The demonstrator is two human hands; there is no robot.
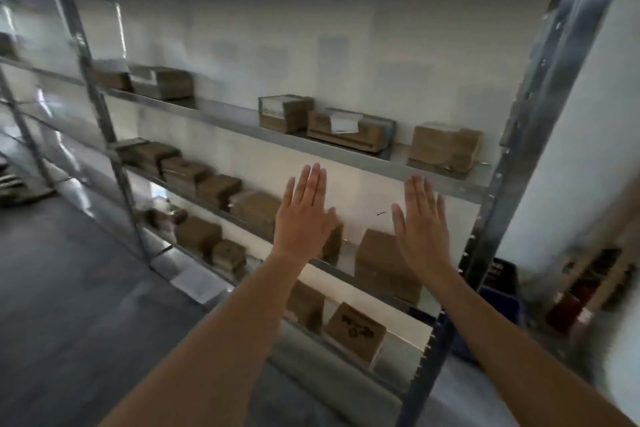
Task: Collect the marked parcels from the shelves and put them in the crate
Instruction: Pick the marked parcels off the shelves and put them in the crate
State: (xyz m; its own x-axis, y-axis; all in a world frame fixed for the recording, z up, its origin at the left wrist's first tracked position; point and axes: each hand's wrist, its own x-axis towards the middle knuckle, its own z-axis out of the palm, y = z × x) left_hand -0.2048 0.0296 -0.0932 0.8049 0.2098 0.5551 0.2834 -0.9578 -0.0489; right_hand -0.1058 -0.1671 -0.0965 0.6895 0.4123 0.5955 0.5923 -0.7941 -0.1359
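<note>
A grey metal shelving unit [346, 154] carries several brown cardboard parcels on its levels. On the upper shelf stand a small box with a white label [284, 113], a flat box with a white slip [349, 130] and a plain parcel [445, 147]. Lower down sit a tall parcel [381, 262] and a parcel with black markings [356, 331]. My left hand [304, 215] and my right hand [420, 224] are raised in front of the shelves, fingers straight, holding nothing. A dark blue crate [498, 305] shows behind the right upright.
The shelf's right upright [498, 204] stands close to my right arm. More parcels line the shelves to the left [204, 180]. Dark grey floor [69, 288] stretches to the left. Reddish and wooden items [588, 288] lie at the far right by a white wall.
</note>
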